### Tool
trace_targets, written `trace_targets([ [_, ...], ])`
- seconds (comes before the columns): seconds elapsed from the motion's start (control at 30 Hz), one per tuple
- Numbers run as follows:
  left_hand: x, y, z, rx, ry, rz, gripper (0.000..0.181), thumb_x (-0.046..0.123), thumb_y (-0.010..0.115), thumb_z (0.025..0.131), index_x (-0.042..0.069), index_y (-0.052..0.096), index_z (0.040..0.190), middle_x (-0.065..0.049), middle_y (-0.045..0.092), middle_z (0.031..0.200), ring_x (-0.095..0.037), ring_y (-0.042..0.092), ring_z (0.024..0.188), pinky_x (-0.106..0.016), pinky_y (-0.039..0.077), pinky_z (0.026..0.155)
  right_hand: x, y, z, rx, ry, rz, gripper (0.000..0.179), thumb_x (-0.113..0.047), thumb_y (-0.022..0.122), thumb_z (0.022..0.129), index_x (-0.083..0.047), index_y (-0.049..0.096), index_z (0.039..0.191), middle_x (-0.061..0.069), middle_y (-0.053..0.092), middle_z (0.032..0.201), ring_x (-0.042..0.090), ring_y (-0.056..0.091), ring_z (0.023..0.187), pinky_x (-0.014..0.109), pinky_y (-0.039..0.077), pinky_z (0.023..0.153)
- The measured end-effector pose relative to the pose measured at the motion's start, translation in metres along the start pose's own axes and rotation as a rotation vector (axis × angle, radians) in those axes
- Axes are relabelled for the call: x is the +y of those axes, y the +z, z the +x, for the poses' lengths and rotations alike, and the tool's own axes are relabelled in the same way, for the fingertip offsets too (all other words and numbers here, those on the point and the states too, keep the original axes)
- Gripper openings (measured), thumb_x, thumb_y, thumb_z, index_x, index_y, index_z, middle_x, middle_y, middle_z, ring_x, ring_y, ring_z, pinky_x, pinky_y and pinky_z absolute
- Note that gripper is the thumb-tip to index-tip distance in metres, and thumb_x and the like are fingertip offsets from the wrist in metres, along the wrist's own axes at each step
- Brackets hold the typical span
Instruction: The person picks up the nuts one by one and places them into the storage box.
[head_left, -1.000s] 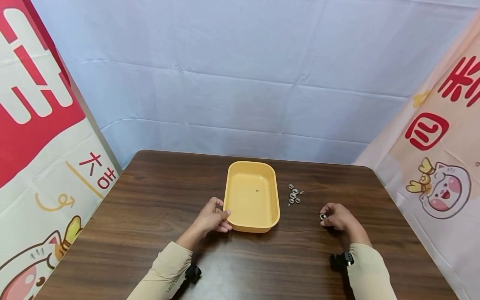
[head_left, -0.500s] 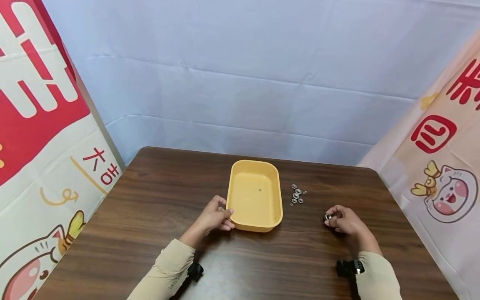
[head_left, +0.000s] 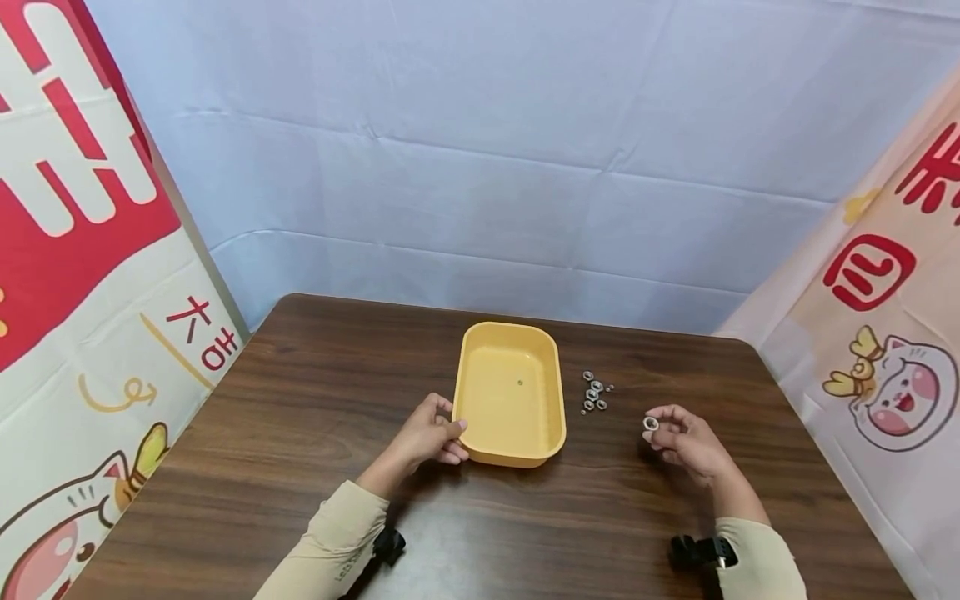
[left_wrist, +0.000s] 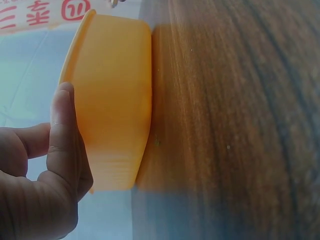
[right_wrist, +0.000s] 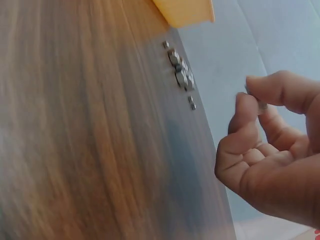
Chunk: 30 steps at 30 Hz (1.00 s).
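A yellow plastic bin stands on the table, with one tiny nut on its floor. My left hand pinches the bin's near left rim, thumb on the rim and fingers outside; the left wrist view shows the bin's side wall beside them. To the right, my right hand holds a large metal hex nut between thumb and fingertips, raised above the table. In the right wrist view the fingers mostly cover that nut. Several loose nuts of mixed sizes lie between bin and right hand.
The brown wooden table has rounded far corners. A pale cloth backdrop hangs behind it. Printed banners stand along both sides. Dark wrist devices are strapped at the sleeves.
My right hand has lifted slightly and turned the nut so its hole faces the head camera. The view has shifted a little. My left hand stays on the bin.
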<state>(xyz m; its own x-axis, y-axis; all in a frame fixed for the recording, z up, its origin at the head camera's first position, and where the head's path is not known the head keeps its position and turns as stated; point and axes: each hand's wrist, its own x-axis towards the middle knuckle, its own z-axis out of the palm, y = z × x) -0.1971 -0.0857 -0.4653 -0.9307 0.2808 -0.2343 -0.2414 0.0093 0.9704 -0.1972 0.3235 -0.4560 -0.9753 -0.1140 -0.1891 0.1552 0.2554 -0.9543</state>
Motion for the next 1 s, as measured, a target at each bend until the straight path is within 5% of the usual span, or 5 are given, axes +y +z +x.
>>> trace_targets([
  [0.67, 0.0, 0.0, -0.001, -0.003, -0.001, 0.009, 0.032, 0.004, 0.054, 0.093, -0.002, 0.028, 0.112, -0.021, 0.055, 0.079, -0.022, 0.064, 0.055, -0.029, 0.055, 0.049, -0.013, 0.01, -0.004, 0.027, -0.004, 0.013, 0.029, -0.001, 0.06, 0.087, 0.0, 0.048, 0.113, -0.005, 0.058, 0.083, 0.014, 0.054, 0.072, 0.029, 0.047, 0.059],
  [1.0, 0.0, 0.001, -0.002, 0.002, 0.008, 0.009, 0.032, 0.004, 0.053, 0.093, -0.001, 0.028, 0.113, -0.02, 0.054, 0.08, -0.022, 0.064, 0.055, -0.029, 0.055, 0.049, -0.019, 0.025, 0.001, -0.033, -0.027, 0.07, 0.03, -0.003, 0.061, 0.087, 0.001, 0.047, 0.114, -0.001, 0.055, 0.085, 0.014, 0.053, 0.071, 0.028, 0.045, 0.058],
])
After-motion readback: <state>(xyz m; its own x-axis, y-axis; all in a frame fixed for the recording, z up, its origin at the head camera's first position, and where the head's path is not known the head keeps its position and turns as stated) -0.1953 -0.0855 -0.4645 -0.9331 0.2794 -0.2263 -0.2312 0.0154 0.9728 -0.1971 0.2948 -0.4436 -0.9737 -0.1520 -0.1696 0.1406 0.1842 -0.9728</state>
